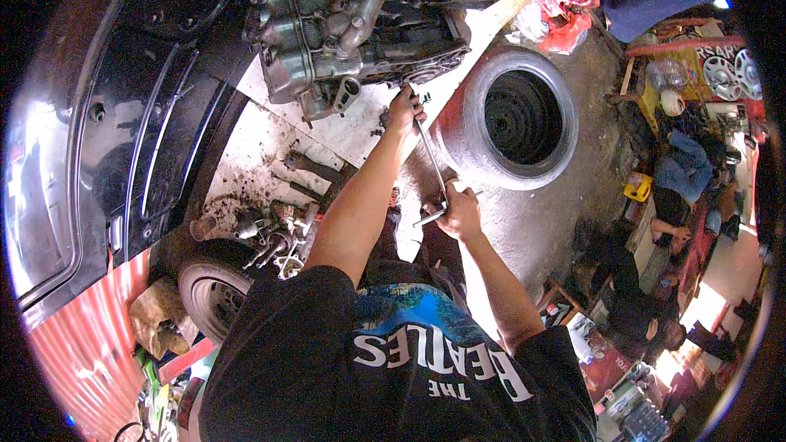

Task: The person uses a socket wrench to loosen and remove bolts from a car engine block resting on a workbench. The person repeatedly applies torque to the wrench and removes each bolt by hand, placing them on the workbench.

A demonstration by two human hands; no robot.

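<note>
A car engine (352, 37) of dull grey metal lies on a pale board at the top of the view. At its lower edge, my left hand (403, 110) is closed around the upper end of a long, thin metal wrench (431, 152). What the wrench's tip meets is hidden by my fingers and the engine. Closer to my body, my right hand (460, 211) grips the wrench's lower end, where a short bent piece sticks out to the left. The wrench slants from the engine down toward my right hand.
Right of the wrench lies a stack of tyres (565, 127). Loose metal parts (282, 237) and dirt cover the board at left, near a wheel (214, 295). A black car panel (106, 115) stands far left. People (626, 278) sit at the right.
</note>
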